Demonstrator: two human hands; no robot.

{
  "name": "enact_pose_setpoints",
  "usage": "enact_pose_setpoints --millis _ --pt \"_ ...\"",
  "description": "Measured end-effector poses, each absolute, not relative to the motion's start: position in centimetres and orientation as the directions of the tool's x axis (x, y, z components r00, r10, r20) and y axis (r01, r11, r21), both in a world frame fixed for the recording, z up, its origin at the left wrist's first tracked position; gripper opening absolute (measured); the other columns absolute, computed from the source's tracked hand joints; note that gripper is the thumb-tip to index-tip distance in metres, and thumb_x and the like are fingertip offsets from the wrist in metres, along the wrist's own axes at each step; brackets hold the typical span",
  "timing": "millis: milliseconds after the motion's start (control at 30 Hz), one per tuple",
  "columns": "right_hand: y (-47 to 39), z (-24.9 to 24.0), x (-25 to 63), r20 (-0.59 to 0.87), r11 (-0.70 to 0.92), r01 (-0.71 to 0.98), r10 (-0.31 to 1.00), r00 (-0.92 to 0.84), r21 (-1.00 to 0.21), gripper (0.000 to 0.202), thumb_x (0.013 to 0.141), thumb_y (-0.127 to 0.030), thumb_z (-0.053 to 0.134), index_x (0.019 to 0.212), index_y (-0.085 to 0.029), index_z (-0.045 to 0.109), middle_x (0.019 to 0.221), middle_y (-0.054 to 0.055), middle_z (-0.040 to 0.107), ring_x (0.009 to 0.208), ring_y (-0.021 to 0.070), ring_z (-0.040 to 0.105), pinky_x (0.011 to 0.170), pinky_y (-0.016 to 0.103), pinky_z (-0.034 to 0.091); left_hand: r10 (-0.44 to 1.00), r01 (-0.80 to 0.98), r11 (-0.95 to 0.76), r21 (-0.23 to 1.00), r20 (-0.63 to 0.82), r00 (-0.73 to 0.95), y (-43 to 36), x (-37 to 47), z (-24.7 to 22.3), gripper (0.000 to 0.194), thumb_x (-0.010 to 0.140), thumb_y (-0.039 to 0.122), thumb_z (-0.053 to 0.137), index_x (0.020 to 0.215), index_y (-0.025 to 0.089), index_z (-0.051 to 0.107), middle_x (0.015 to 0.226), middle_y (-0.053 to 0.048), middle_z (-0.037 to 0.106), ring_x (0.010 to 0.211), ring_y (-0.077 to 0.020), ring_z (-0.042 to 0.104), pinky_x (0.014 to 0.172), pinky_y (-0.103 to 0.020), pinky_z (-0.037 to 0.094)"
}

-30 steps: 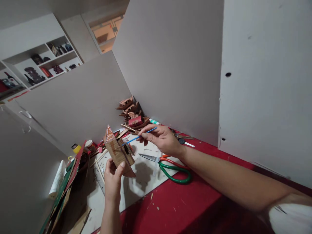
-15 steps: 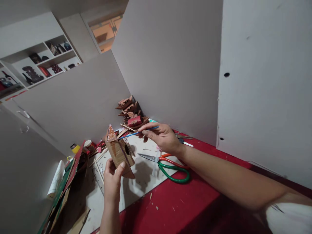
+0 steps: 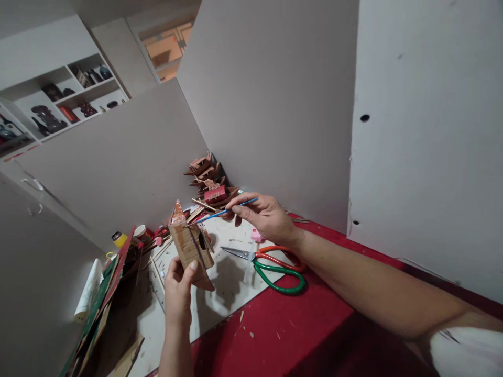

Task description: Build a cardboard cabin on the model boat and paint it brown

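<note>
My left hand [image 3: 181,285] grips the lower part of a small cardboard model boat [image 3: 190,246], thumb on its near face. The model is held tilted above the white board, its pointed end up and streaked reddish brown; a dark oval hole shows on its right side. In my right hand [image 3: 265,217] is a thin blue paintbrush [image 3: 212,215], pinched between thumb and fingers. The brush's tip is close to the model's upper right edge; whether it touches I cannot tell. Scissors [image 3: 261,262] with one orange and one green handle lie below my right hand.
A white board [image 3: 220,314] lies on a red table cover [image 3: 283,335]. Several finished model boats [image 3: 208,178] are stacked at the back against grey panels. Cardboard sheets [image 3: 100,303] lean at left, near a yellow bottle [image 3: 119,239] and a white-lidded tub [image 3: 142,233].
My right hand has drawn the brush slightly right, away from the model's edge. The model in my left hand has shifted a little left.
</note>
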State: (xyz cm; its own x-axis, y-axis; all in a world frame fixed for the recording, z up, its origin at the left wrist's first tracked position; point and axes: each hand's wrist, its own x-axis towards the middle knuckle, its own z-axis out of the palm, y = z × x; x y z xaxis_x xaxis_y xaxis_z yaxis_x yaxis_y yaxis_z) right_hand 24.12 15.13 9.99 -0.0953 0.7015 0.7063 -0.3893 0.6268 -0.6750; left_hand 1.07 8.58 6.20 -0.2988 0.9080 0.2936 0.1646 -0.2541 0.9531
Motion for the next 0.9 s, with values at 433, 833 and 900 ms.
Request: enact_pose_setpoints --millis 433,833,900 --pt "14.8 9.92 24.19 0.689 0.608 -0.373 0.712 -0.135 -0.701 0.021 0.084 -0.038 0.066 0.087 -0.017 0.067 0.077 0.004 0.069 0.07 0.0131 0.065 0.058 0.025 0.051 0.917 0.189 -0.213 0.959 0.263 -0.301 8.98 0.5 5.65 0.041 0.067 0.048 0.073 0.091 0.015 0.068 0.088 -0.007 0.071 0.084 -0.023 0.062 0.075 -0.032 0.046" --pt "14.91 10.16 24.57 0.653 0.576 -0.372 0.747 -0.122 -0.728 0.025 0.083 -0.041 0.066 0.087 -0.016 0.065 0.074 0.004 0.071 0.066 0.013 0.065 0.056 0.025 0.05 0.902 0.195 -0.236 0.952 0.289 -0.32 8.96 0.47 5.61 0.038 0.069 0.047 0.073 0.089 0.016 0.067 0.085 -0.005 0.07 0.08 -0.0205 0.06 0.073 -0.03 0.046" --pt "14.79 10.23 24.68 0.636 0.544 -0.354 0.733 -0.242 -0.761 0.025 0.083 -0.04 0.066 0.084 -0.016 0.064 0.073 0.004 0.071 0.065 0.0125 0.065 0.057 0.025 0.051 0.899 0.192 -0.239 0.952 0.292 -0.326 9.07 0.4 5.55 0.037 0.069 0.047 0.072 0.088 0.016 0.067 0.084 -0.004 0.069 0.08 -0.0204 0.06 0.072 -0.029 0.046"
